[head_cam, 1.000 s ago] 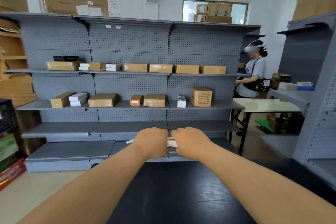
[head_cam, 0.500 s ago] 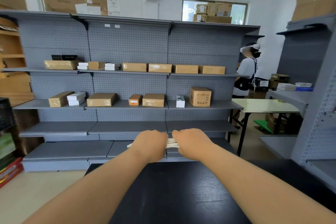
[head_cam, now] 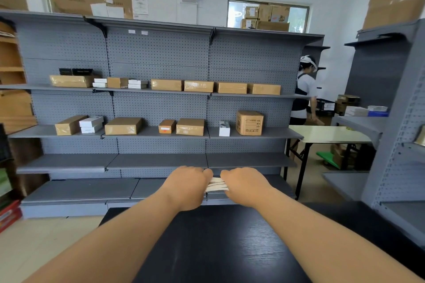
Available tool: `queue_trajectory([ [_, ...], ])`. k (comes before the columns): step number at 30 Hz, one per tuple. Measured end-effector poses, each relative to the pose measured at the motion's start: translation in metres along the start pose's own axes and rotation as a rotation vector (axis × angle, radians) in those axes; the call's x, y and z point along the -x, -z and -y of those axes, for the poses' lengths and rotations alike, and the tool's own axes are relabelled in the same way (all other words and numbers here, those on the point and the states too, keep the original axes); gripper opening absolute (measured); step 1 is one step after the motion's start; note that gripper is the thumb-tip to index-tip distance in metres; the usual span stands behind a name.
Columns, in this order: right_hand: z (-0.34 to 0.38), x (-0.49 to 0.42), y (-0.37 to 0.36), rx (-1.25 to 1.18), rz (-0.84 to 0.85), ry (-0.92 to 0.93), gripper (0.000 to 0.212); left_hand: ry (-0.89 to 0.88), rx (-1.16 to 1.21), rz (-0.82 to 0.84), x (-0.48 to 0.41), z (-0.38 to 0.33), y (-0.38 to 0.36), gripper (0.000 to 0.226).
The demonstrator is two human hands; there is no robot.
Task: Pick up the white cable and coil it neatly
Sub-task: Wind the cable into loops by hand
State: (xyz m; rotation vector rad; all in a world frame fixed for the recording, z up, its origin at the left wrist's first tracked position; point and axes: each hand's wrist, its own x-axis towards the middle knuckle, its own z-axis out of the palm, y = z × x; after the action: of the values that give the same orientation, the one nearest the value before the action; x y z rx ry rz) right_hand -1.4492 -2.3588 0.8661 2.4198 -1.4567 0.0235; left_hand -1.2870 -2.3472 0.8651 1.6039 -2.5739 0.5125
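Head view: both arms reach forward over the dark surface [head_cam: 218, 248]. The left hand [head_cam: 187, 187] and right hand [head_cam: 245, 186] are raised above its far edge, close together, backs toward the camera. The fingers of each hand are curled into a fist that grips one end of the cable [head_cam: 216, 184]. The cable is a bundle of white strands that spans the short gap between the fists. Beyond stand grey shelves [head_cam: 161, 161] carrying boxes [head_cam: 123, 126]. A person [head_cam: 303, 92] stands at the right by a pale table [head_cam: 328, 134].
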Motion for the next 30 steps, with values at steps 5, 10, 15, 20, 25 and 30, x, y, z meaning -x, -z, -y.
queue_trajectory([
  [5,-0.002,-0.001,0.0,0.075,-0.043,0.012,0.021,0.004,-0.033,0.014,-0.001,-0.004,-0.001,0.018],
  [10,-0.005,0.006,0.0,0.04,-0.058,0.031,0.023,-0.044,-0.065,0.035,-0.002,-0.004,-0.002,0.02],
  [15,-0.008,0.012,-0.01,0.033,-0.036,0.035,0.019,-0.086,-0.078,0.083,-0.004,-0.006,-0.003,0.016],
  [20,-0.015,0.019,-0.021,0.055,0.001,0.041,0.014,-0.127,-0.063,0.111,-0.012,-0.014,-0.007,0.019],
  [25,-0.03,0.033,-0.038,-0.016,0.067,-0.001,0.014,-0.182,-0.043,0.123,-0.023,-0.036,-0.018,0.023],
  [30,-0.047,0.05,-0.059,-0.082,0.135,-0.05,0.017,-0.232,0.002,0.138,-0.036,-0.06,-0.036,0.027],
])
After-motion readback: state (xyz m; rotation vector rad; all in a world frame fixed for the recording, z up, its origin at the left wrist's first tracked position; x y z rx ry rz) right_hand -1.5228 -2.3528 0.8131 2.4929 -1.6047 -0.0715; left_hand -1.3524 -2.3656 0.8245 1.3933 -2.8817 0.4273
